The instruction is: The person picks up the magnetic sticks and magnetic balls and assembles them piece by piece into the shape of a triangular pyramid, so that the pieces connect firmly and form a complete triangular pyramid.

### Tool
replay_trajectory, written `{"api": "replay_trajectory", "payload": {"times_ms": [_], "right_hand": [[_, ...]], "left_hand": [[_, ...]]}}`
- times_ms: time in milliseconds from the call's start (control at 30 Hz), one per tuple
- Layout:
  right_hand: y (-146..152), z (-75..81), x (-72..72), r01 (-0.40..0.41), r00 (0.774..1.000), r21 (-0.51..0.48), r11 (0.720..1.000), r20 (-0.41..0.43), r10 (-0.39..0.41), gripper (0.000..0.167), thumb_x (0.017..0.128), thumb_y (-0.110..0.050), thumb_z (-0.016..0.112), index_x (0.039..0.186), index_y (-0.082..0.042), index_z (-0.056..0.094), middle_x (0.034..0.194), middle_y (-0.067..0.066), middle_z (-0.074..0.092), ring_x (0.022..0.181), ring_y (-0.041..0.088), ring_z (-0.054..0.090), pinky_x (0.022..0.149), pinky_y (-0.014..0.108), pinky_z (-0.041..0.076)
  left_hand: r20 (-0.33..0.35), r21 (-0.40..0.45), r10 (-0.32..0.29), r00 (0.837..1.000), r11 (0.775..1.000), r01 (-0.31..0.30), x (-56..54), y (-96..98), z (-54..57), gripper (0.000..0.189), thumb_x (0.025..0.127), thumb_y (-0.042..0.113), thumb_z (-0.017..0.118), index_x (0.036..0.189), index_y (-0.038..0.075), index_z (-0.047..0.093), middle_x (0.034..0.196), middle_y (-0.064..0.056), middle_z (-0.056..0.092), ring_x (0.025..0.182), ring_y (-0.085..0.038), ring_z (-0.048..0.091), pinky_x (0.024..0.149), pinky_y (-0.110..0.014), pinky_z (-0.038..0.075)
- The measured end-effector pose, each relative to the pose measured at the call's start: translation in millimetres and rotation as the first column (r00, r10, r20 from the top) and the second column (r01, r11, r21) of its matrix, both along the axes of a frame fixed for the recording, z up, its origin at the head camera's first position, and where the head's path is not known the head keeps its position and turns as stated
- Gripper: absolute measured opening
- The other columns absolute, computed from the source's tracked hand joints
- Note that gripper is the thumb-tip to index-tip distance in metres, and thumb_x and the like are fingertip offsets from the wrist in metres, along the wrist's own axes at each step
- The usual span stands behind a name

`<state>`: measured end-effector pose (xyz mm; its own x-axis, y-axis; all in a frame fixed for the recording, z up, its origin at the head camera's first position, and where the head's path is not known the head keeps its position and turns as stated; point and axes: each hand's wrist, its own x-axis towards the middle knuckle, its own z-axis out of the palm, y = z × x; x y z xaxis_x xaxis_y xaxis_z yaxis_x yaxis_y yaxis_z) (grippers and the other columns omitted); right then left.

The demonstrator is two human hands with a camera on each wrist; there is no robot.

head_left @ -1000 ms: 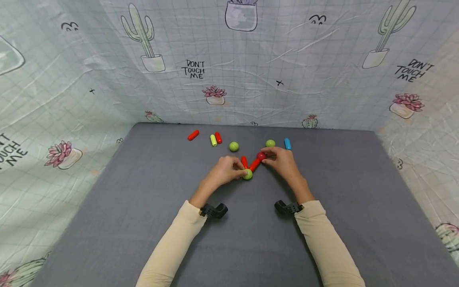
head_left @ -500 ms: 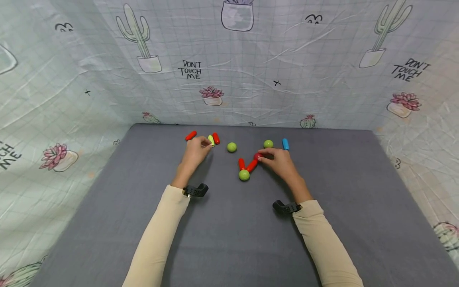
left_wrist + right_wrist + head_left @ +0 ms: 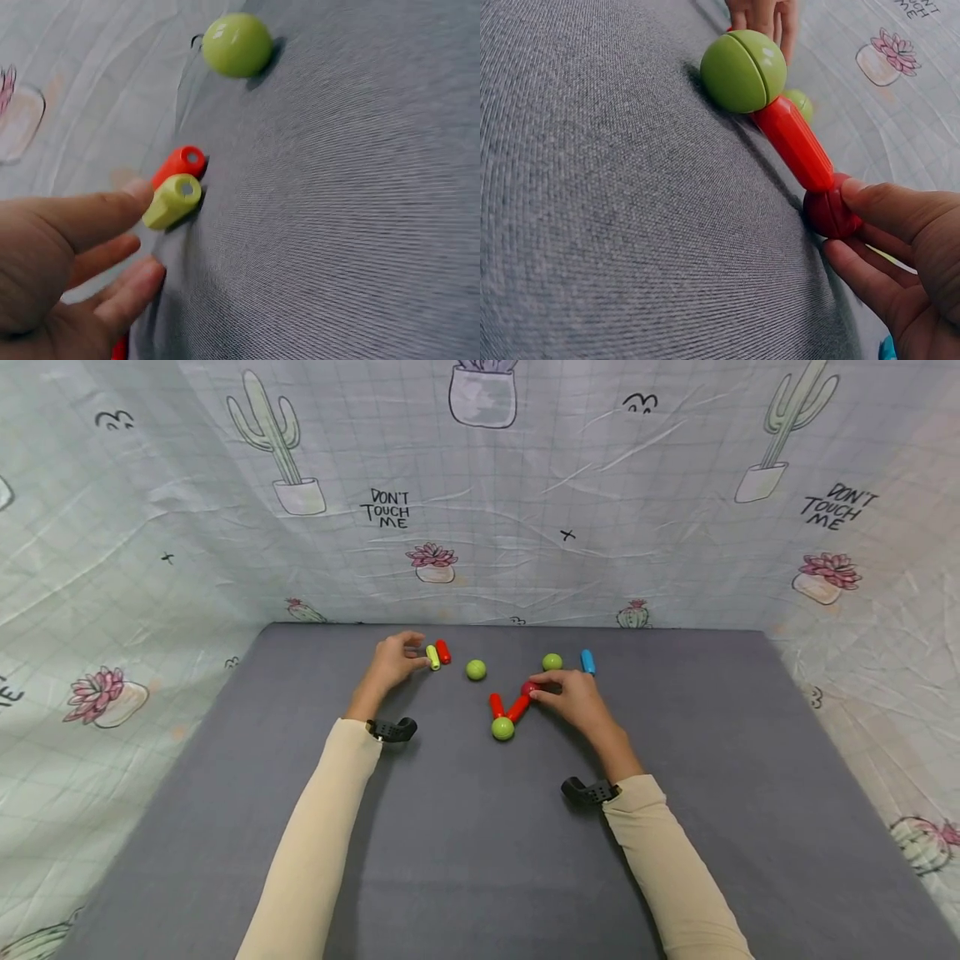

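In the head view my right hand (image 3: 573, 697) pinches a dark red ball (image 3: 832, 208) between thumb and fingers. A red magnetic rod (image 3: 795, 142) runs from that ball to a green ball (image 3: 502, 728). A second red rod (image 3: 497, 706) meets the same green ball, making a V. My left hand (image 3: 393, 662) is at the far left, thumb and fingers spread apart. Its thumb tip overlaps a yellow-green rod (image 3: 172, 202) in the left wrist view, with a red rod (image 3: 180, 166) lying alongside. Another red rod (image 3: 120, 349) is mostly hidden beneath this hand.
Two loose green balls lie toward the back, one left of centre (image 3: 476, 670), the other (image 3: 552, 662) beyond my right hand. A blue rod (image 3: 588, 662) lies right of them. Behind the grey table (image 3: 465, 860) hangs a cactus-print cloth (image 3: 510, 568).
My left hand has left the green ball at the V and moved left and back, past the yellow-green rod toward the far-left red rod. My right hand stays on the dark red ball.
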<state>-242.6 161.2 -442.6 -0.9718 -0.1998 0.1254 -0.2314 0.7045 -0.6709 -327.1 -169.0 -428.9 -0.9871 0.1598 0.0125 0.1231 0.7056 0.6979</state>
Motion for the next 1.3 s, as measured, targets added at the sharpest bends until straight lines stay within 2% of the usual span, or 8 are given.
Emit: {"api": "replay_trajectory", "payload": {"times_ms": [100,233,500,667,1000,1100,1300], "right_hand": [[-0.8,-1.3,-0.5,-0.005,1.000,-0.010,1.000,0.002,0.005,0.033,0.094,-0.022,0.075,0.124,-0.009,0.074,0.122,0.014,0.072,0.116,0.030,0.065,0.094,0.047,0.053],[-1.3,-2.4,-0.7,-0.007,1.000,-0.013,1.000,0.006,0.007,0.033,0.094,-0.022,0.075,0.124,-0.009,0.074,0.121,0.014,0.072,0.118,0.030,0.064,0.096,0.047,0.053],[-1.3,-0.4,-2.1,-0.010,1.000,-0.006,1.000,0.018,0.010,0.033,0.094,-0.022,0.076,0.124,-0.009,0.075,0.121,0.014,0.073,0.118,0.030,0.064,0.097,0.047,0.052],[-0.1,0.8,-2.5,-0.016,1.000,-0.010,1.000,0.006,0.016,0.032,0.093,-0.021,0.076,0.123,-0.008,0.075,0.120,0.014,0.073,0.118,0.031,0.064,0.097,0.048,0.052],[3.4,-0.5,-4.4,-0.014,1.000,-0.014,1.000,-0.001,0.014,0.033,0.092,-0.021,0.078,0.123,-0.009,0.075,0.119,0.014,0.073,0.116,0.031,0.065,0.096,0.048,0.052],[4.1,-1.4,-4.9,-0.014,1.000,-0.023,1.000,0.006,0.014,0.033,0.092,-0.022,0.078,0.122,-0.010,0.076,0.119,0.013,0.073,0.115,0.030,0.065,0.096,0.048,0.052],[5.9,-4.3,-5.8,-0.031,0.999,-0.035,0.999,0.013,0.031,0.032,0.092,-0.023,0.078,0.122,-0.012,0.076,0.119,0.011,0.074,0.115,0.028,0.065,0.095,0.046,0.053]], "left_hand": [[0.036,0.039,-0.030,0.999,0.999,0.028,-7.1,-6.1,-5.0,0.052,0.098,0.019,0.071,0.144,0.002,0.054,0.143,-0.020,0.057,0.127,-0.036,0.058,0.102,-0.047,0.050],[0.091,0.060,-0.030,0.995,0.998,0.024,-11.8,-8.4,-7.3,0.051,0.100,0.025,0.068,0.144,0.002,0.055,0.144,-0.019,0.057,0.129,-0.035,0.056,0.105,-0.047,0.047],[0.151,0.059,0.004,0.989,0.998,-0.013,-13.9,-1.2,-4.5,0.040,0.100,0.022,0.069,0.134,0.004,0.065,0.132,-0.018,0.063,0.117,-0.032,0.058,0.096,-0.045,0.048],[0.142,0.100,0.016,0.990,0.995,-0.030,-13.5,0.3,-4.5,0.035,0.097,0.017,0.072,0.129,0.004,0.067,0.128,-0.018,0.063,0.113,-0.030,0.056,0.094,-0.042,0.047],[0.081,0.139,-0.016,0.997,0.990,0.005,-13.1,2.5,-5.0,0.034,0.094,0.010,0.075,0.124,0.000,0.063,0.127,-0.020,0.064,0.120,-0.034,0.059,0.103,-0.046,0.047],[0.066,0.147,-0.020,0.998,0.989,0.010,-11.6,4.6,-4.6,0.034,0.092,0.008,0.076,0.123,-0.001,0.062,0.124,-0.021,0.065,0.117,-0.033,0.062,0.100,-0.045,0.049],[0.029,0.176,0.020,0.999,0.984,-0.025,-6.2,7.3,-3.7,0.038,0.088,0.006,0.081,0.120,0.000,0.064,0.121,-0.021,0.067,0.111,-0.034,0.066,0.094,-0.045,0.052]]}}
